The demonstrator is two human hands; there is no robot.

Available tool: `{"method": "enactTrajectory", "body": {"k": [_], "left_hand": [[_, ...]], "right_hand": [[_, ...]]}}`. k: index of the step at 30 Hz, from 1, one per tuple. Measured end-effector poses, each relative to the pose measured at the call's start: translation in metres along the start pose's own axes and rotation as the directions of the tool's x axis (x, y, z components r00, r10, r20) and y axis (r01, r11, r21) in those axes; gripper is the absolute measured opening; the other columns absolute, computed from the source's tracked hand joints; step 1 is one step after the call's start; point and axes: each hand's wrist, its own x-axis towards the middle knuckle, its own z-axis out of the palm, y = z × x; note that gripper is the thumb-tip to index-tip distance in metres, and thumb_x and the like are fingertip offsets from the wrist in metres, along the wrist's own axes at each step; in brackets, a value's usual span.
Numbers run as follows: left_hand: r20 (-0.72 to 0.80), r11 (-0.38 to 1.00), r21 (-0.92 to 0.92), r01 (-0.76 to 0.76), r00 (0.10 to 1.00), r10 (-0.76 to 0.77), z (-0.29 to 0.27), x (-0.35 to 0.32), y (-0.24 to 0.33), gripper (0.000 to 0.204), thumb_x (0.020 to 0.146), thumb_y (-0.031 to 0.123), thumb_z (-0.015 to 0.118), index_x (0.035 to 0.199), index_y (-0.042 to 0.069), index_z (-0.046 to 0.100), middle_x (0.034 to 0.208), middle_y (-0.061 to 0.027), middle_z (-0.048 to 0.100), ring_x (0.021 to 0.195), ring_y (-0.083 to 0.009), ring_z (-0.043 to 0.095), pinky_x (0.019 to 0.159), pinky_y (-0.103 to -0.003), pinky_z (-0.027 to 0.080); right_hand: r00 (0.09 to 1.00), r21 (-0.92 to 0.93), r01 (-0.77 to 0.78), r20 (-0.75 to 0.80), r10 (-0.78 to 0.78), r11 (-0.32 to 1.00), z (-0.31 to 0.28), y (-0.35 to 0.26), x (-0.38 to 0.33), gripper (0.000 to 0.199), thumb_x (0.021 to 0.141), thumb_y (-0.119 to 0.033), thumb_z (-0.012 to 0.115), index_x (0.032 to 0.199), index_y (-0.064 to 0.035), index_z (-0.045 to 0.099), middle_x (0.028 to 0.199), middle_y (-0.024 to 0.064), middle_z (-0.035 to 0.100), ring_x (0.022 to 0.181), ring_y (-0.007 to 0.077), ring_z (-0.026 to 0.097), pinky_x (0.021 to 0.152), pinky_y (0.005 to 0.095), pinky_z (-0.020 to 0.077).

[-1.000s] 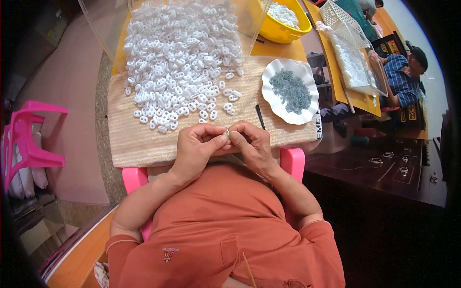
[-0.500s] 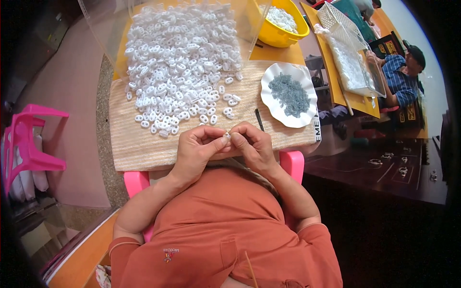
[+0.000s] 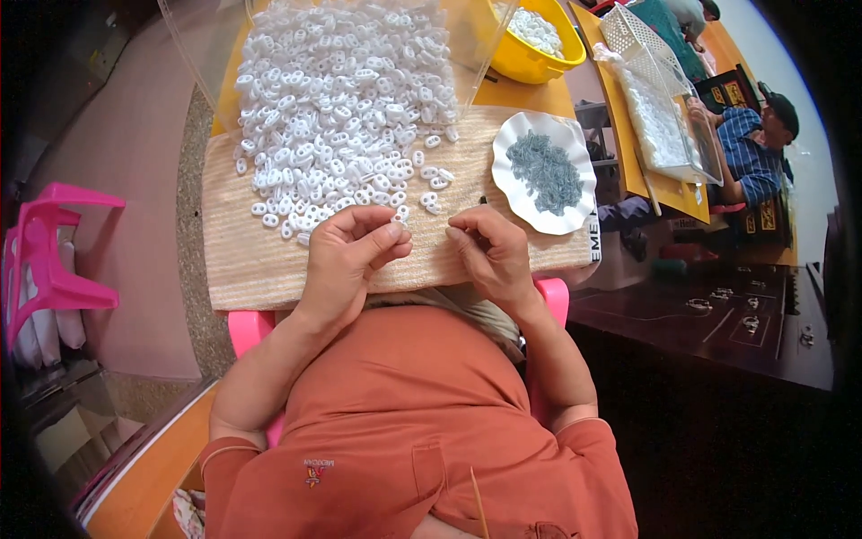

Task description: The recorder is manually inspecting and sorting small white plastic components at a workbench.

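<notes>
My left hand (image 3: pixel 352 256) is closed in a pinch, and a small white oval plastic piece with holes (image 3: pixel 400 216) shows at its thumb and index fingertips. To its right, apart from it, my right hand (image 3: pixel 494 256) has its thumb and index finger pressed together; whatever is between them is too small to make out. Ahead of my left hand spreads a big heap of similar white two-hole pieces (image 3: pixel 337 117). Beyond my right hand, a white scalloped plate (image 3: pixel 503 184) bears a mound of tiny grey pieces (image 3: pixel 546 172), perhaps springs.
A ribbed beige cloth (image 3: pixel 256 260) covers the near tabletop. Clear plastic walls (image 3: pixel 202 54) flank the heap. A yellow basin (image 3: pixel 530 67) of white pieces stands at the back right. Pink stools (image 3: pixel 67 260) are near, and another person (image 3: pixel 754 148) sits at a table further right.
My hands have moved apart and slightly forward, the left one toward the heap. Before, their fingertips met around the small white piece. My right hand now partly covers the thin dark stick.
</notes>
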Motion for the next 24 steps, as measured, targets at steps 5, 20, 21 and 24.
{"method": "enactTrajectory", "body": {"k": [5, 20, 21, 24], "left_hand": [[-0.010, 0.999, -0.027, -0.031, 0.999, 0.031, -0.004, 0.002, 0.003, 0.013, 0.086, -0.002, 0.063, 0.099, -0.001, 0.062, 0.089, -0.0091, 0.066, 0.081, -0.0158, 0.066, 0.076, -0.028, 0.058], [-0.035, 1.000, -0.006, -0.022, 0.999, 0.021, -0.005, 0.004, 0.004, 0.014, 0.085, -0.001, 0.064, 0.099, 0.001, 0.061, 0.088, -0.0086, 0.065, 0.080, -0.0157, 0.066, 0.074, -0.028, 0.059], [-0.036, 1.000, -0.007, -0.022, 0.999, 0.022, -0.005, 0.004, 0.004, 0.014, 0.085, -0.001, 0.064, 0.099, 0.001, 0.061, 0.088, -0.0086, 0.065, 0.080, -0.0157, 0.066, 0.074, -0.028, 0.059], [-0.027, 1.000, -0.015, -0.022, 0.999, 0.021, -0.006, 0.004, 0.003, 0.014, 0.085, -0.002, 0.064, 0.099, 0.001, 0.061, 0.087, -0.0085, 0.065, 0.080, -0.0158, 0.066, 0.074, -0.028, 0.059]], "right_hand": [[0.998, -0.205, 0.064, 0.007, -0.064, 0.977, -0.001, -0.010, 0.010, 0.012, 0.081, 0.001, 0.065, 0.092, -0.0001, 0.061, 0.082, 0.0092, 0.059, 0.061, 0.0150, 0.054, 0.056, 0.0256, 0.0425], [0.987, -0.657, 0.114, 0.159, -0.011, 0.745, 0.015, -0.013, 0.033, 0.017, 0.085, -0.022, 0.065, 0.094, -0.0077, 0.063, 0.089, 0.0091, 0.060, 0.069, 0.0304, 0.064, 0.060, 0.0395, 0.0511], [0.987, -0.657, 0.115, 0.160, -0.011, 0.745, 0.015, -0.013, 0.033, 0.017, 0.085, -0.022, 0.065, 0.094, -0.0077, 0.063, 0.089, 0.0091, 0.060, 0.069, 0.0304, 0.064, 0.060, 0.0395, 0.0511], [0.987, -0.639, 0.124, 0.160, -0.026, 0.760, 0.013, -0.012, 0.033, 0.016, 0.084, -0.020, 0.067, 0.094, -0.0077, 0.064, 0.088, 0.0084, 0.060, 0.068, 0.0300, 0.064, 0.060, 0.0390, 0.0509]]}}
